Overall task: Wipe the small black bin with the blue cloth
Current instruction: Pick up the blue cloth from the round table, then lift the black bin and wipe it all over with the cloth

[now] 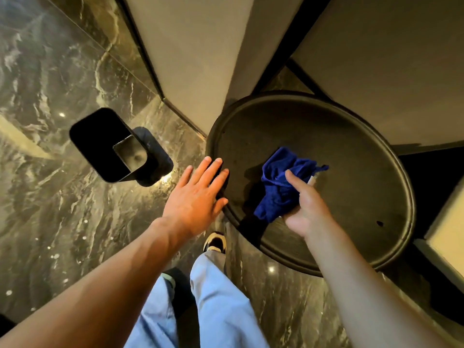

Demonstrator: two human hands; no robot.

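The small black bin (100,144) stands on the marble floor at the left, rectangular, open at the top, its shiny bottom showing inside. A crumpled blue cloth (278,187) hangs over the round dark table (351,172), pinched in my right hand (305,209), and something small and white shows at its right edge. My left hand (198,194) is flat with fingers spread, its fingertips over the table's left rim. It holds nothing and is about a hand's length to the right of the bin.
Beige upholstered seat sides (200,59) rise behind the table and the bin. Another pale cushion edge (447,222) lies at the right. My legs in light blue trousers (213,305) and a shoe (214,242) are below, on the glossy marble floor (50,222).
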